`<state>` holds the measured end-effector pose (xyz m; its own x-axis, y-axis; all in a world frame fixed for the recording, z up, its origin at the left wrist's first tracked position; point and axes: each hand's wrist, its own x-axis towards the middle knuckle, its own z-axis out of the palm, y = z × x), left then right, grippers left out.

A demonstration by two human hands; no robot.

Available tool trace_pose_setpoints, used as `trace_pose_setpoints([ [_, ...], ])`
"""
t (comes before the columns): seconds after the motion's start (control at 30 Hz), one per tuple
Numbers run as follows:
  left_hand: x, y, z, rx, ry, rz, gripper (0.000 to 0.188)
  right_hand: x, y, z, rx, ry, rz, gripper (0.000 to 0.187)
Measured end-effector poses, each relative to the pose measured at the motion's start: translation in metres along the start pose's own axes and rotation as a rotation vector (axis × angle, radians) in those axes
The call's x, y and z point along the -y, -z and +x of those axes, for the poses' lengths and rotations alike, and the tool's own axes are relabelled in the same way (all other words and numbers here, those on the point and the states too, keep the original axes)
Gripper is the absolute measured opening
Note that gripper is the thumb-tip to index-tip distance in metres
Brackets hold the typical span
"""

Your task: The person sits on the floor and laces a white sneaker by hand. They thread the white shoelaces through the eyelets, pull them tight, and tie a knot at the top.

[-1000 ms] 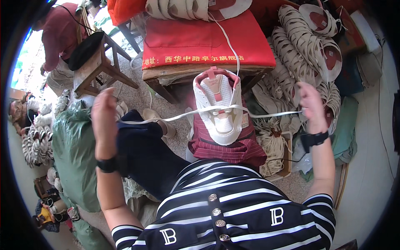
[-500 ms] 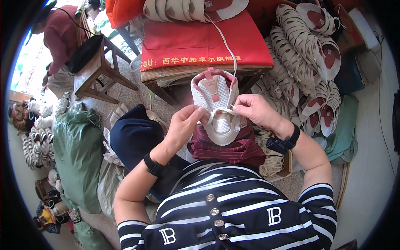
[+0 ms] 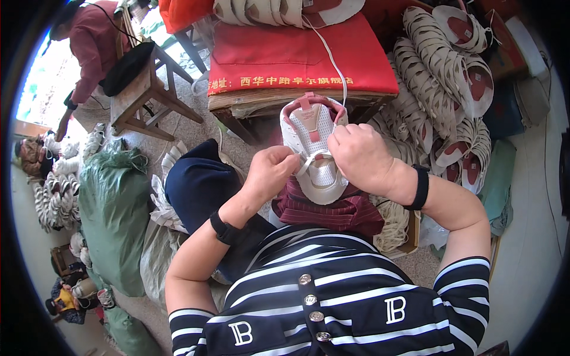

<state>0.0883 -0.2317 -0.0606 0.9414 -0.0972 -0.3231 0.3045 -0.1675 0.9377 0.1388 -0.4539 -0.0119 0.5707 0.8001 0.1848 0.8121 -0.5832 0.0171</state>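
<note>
Shoe [image 3: 313, 126] on my remote feed lies upon maroon cloth [image 3: 332, 213], toe nearest, heel toward red cloth [image 3: 279, 56], probably so lacing side faces both hands. Left hand [image 3: 271, 170] pinches white lace [image 3: 306, 162] at left edge, likely for fine control. Right hand [image 3: 363, 155] curls over opposite edge; fingertips hidden, I cannot tell what it grasps.

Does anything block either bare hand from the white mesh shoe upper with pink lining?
Nothing visible does. The bare left hand pinches the narrow white lace at the left side of the shoe upper; the bare right hand curls over the right side.
</note>
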Motion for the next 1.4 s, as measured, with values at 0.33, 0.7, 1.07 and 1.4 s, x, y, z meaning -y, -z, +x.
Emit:
trace_pose_setpoints([
  [0.33,-0.019,-0.005,0.007,-0.074,-0.600,0.966,0.017,-0.009,0.016,0.008,0.049,0.123,-0.081,0.017],
  [0.7,-0.049,0.032,0.029,0.199,-0.836,1.002,0.032,-0.049,0.017,0.018,0.167,0.200,0.292,0.021],
  [1.07,-0.028,0.011,0.031,0.046,-0.599,0.730,0.010,-0.031,-0.006,0.011,0.123,-0.270,0.660,0.012],
  [1.4,-0.099,-0.005,-0.028,-0.105,-0.643,0.039,0.012,0.008,0.048,0.014,-0.045,-0.209,1.002,0.016],
])
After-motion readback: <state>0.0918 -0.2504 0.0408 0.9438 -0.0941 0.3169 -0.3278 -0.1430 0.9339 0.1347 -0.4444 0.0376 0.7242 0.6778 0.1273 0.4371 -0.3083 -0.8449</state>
